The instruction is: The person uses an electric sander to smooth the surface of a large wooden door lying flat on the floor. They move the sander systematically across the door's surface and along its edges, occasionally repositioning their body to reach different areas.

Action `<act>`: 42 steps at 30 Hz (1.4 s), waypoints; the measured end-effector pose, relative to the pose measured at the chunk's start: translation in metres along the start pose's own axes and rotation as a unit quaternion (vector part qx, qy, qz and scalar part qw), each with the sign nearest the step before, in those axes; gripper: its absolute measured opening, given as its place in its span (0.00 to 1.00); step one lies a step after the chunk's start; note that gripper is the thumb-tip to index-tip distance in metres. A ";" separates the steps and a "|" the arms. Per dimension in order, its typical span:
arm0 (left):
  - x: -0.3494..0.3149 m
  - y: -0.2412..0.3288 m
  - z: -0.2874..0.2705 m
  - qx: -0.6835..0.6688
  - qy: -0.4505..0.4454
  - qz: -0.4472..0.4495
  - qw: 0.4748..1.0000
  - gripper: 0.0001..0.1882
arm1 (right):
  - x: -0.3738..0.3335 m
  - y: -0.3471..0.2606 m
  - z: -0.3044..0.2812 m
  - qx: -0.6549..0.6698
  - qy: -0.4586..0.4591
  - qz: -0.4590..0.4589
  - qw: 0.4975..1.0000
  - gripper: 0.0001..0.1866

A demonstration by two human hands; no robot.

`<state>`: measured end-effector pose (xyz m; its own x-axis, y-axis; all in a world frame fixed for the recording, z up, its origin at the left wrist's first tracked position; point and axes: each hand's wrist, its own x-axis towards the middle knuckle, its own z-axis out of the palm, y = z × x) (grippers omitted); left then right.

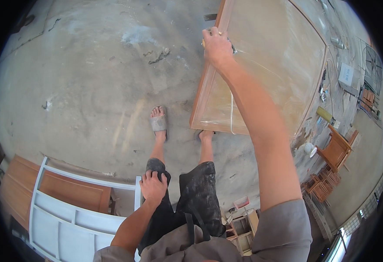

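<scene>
My right hand (217,46) is closed over a small handheld tool (232,46) on the left border of a large wooden panel (270,56). Yellow and dark bits of the tool show around my fingers; most of it is hidden under the hand, so its exact kind is unclear. Pale dust and streaks cover the panel's face. A thin white cord (232,113) runs across the panel below my forearm and over its near edge. My left hand (153,187) lies on my left knee, fingers spread, holding nothing.
A white-painted frame (73,215) stands at lower left, before brown wooden panels (73,190). On the right are a cardboard box (349,77), a white bucket (310,149), a wooden piece of furniture (334,148) and stacked wooden parts (323,185). Debris (160,56) lies on the concrete floor.
</scene>
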<state>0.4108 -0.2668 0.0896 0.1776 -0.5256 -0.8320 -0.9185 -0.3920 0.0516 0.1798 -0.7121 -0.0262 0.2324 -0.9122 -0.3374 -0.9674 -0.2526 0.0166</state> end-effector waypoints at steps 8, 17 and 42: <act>0.005 0.004 -0.007 0.033 -0.014 0.001 0.999 0.22 | -0.209 -0.119 0.082 0.015 -0.140 -0.156 0.978 0.19; 0.013 -0.008 -0.018 0.046 -0.011 0.031 0.998 0.22 | -0.342 -0.109 0.106 0.254 -0.165 -0.153 0.941 0.21; 0.023 0.014 -0.029 0.137 -0.077 0.062 0.986 0.21 | -0.248 0.069 0.130 0.269 0.190 0.460 0.824 0.29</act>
<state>0.4122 -0.3059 0.0874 0.0218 -0.4276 -0.9037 -0.9945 -0.1019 0.0242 0.0425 -0.4615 -0.0635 -0.7095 -0.6983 -0.0949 -0.6318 0.6899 -0.3534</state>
